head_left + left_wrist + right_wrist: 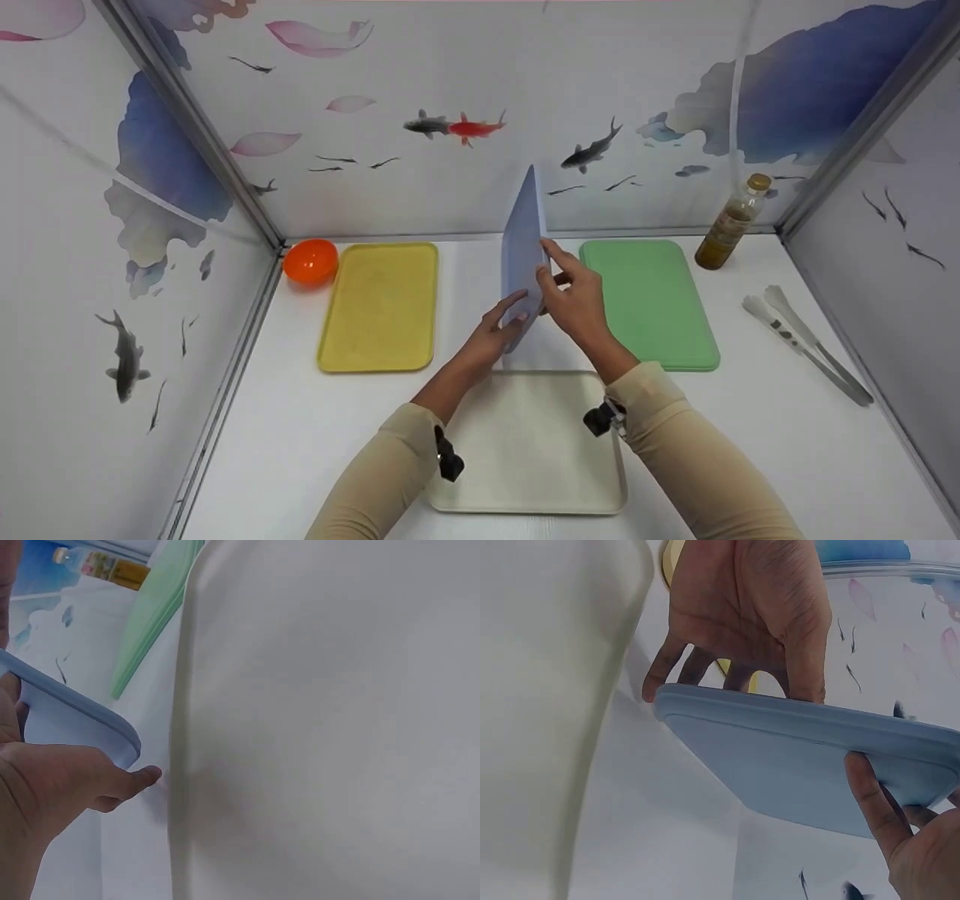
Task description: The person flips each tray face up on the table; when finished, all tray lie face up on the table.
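Note:
A light blue rectangular tray (pixel 521 232) is held on edge above the table, its face turned to the left. My right hand (pixel 581 296) grips its near edge, with fingers on both sides as the right wrist view shows. My left hand (pixel 487 341) touches the tray's left face near the lower end, its fingers spread and fairly straight. In the right wrist view the left palm (pixel 739 607) shows beyond the blue tray (pixel 780 765), whose rim hides the fingertips. Below both hands a cream tray (pixel 540 450) lies on the table.
A yellow tray (pixel 382 307) and an orange bowl (pixel 310 261) are at the left. On the right lie a green tray (pixel 649 304) and tongs (pixel 810 345). An oil bottle (pixel 726 229) stands at the back right. Printed panels enclose the white table (pixel 277 435).

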Demonstrator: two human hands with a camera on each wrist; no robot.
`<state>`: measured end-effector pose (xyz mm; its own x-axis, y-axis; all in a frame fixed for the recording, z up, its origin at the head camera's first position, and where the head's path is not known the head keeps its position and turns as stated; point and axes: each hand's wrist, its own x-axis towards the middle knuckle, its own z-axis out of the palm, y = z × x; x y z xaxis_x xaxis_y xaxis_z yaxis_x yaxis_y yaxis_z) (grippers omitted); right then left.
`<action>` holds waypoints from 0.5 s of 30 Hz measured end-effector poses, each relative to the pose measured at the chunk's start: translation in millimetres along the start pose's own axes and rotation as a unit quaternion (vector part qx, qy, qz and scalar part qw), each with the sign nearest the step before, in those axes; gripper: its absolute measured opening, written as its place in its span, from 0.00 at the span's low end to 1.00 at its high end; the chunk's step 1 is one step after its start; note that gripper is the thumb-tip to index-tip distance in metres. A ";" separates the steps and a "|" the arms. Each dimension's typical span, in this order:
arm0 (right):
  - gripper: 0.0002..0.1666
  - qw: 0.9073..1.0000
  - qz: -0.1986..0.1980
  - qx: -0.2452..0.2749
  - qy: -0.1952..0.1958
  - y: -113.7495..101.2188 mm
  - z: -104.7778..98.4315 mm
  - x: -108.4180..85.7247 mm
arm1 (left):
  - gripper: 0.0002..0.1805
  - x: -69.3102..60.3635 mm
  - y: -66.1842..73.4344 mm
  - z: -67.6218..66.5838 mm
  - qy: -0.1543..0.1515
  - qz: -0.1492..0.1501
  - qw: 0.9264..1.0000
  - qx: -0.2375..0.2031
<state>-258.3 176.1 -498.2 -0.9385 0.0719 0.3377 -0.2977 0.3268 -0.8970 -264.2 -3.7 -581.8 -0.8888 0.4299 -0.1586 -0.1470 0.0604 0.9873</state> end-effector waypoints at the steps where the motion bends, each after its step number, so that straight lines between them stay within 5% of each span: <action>1: 0.28 1.000 -0.002 0.001 0.000 0.1 -0.1 0.0 | 0.32 -0.2 0.4 -0.8 0.002 -0.001 1.000 -0.002; 6: 0.28 1.000 -0.010 0.005 -0.005 0.5 -0.7 0.6 | 0.32 0.1 1.4 -4.1 0.023 0.019 1.000 0.005; 15: 0.29 0.999 -0.047 -0.008 -0.014 2.0 -2.0 4.2 | 0.31 -4.1 3.3 -8.6 0.073 0.025 0.993 0.087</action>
<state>-262.5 179.0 -498.0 -0.9108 0.0132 0.4126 -0.3830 0.3458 -0.8566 -264.8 -13.1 -578.0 -0.9482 0.3027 -0.0967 -0.0353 0.2022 0.9787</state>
